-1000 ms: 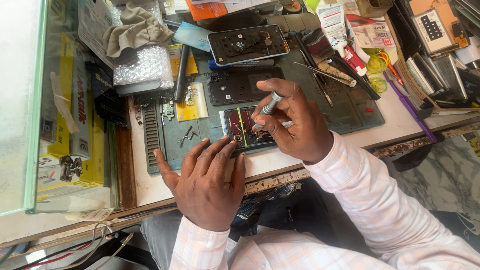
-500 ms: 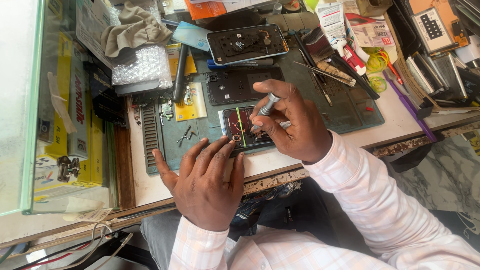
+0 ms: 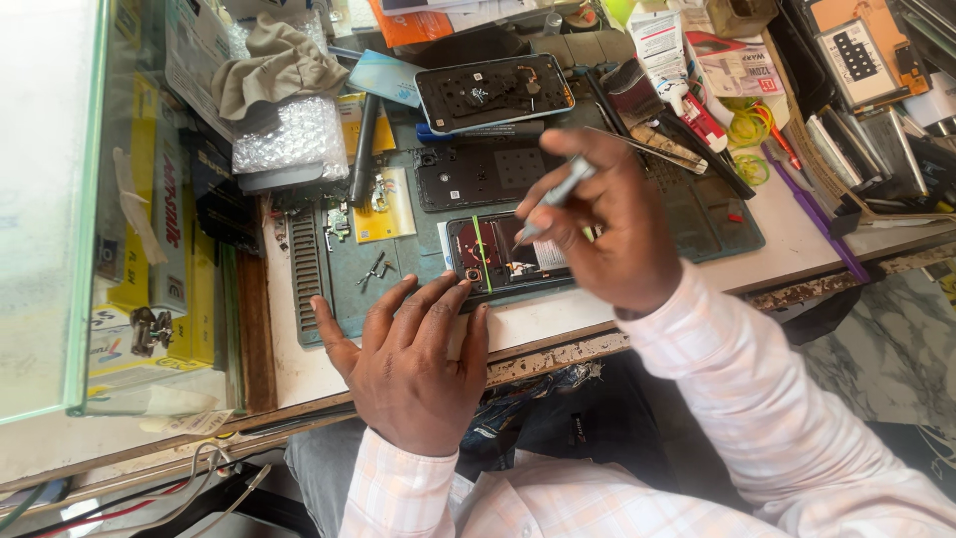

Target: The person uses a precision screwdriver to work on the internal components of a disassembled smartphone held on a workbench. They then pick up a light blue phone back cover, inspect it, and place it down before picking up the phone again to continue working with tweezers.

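So the opened phone (image 3: 508,254) sits dead centre of the frame on a green work mat (image 3: 697,214), near the front edge of the desk (image 3: 797,249). The left hand (image 3: 413,364) lies flat just below it, fingers (image 3: 438,304) spread with the tips pressing on the phone's lower left corner, looks like it's there to stop the thing sliding around. The right hand (image 3: 612,234) comes in from the right and pinches a slim grey tool (image 3: 553,199) between thumb and first fingers, tip angled down into the phone's innards, pen-style grip for fine control I'd guess.

Right above on the mat there's a dark back panel (image 3: 483,174), and higher still a second phone body (image 3: 495,92) lying open side up, both parked out of the way but close. A few tiny screws and bits (image 3: 373,267) sit left of the phone on the mat. Upper left has a wad of bubble wrap (image 3: 289,139) with a grey cloth (image 3: 274,65) on top. Tweezers (image 3: 647,149) and assorted clutter fill the upper right.
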